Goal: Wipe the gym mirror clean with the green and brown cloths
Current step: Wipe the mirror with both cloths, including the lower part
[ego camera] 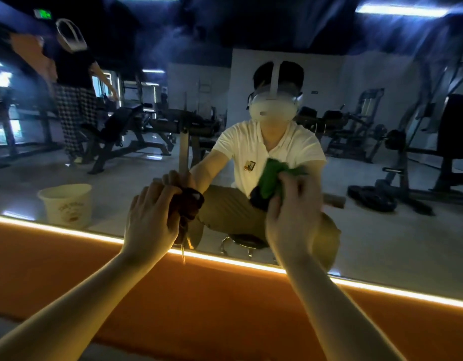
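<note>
1. Gym mirror point(381, 230): a large wall pane filling the upper part of the view. Its glass is hazy and streaked toward 12 o'clock. It reflects weight benches, machines, and a seated person in a white shirt and a headset.
2. Brown cloth point(190, 204): dark brown and bunched into a wad, with a thin frayed strand hanging below it. It lies against the glass just off centre at 8 o'clock, and its own reflection touches it.
3. Left hand point(149, 217): its back faces the camera, and its fingers are curled round the brown cloth, gripping it against the mirror.
4. Green cloth point(270, 181): bright green and crumpled, with a darker fold at its lower edge. It sits on the glass just off centre at 3 o'clock, above the right hand's knuckles.
5. Right hand point(290, 217): blurred. Its fingers are closed on the green cloth and hold it to the mirror.
6. Light strip point(225, 259): a glowing warm line along the mirror's bottom edge, running from 9 o'clock down to 4 o'clock.
7. Orange panel point(199, 308): a matte wall band under the strip, at 6 o'clock.
8. Bucket point(66, 204): pale with a printed label, seen as a reflection at 8 o'clock.
9. Stool point(246, 242): has a dark seat and chrome legs, reflected under the seated person.
</note>
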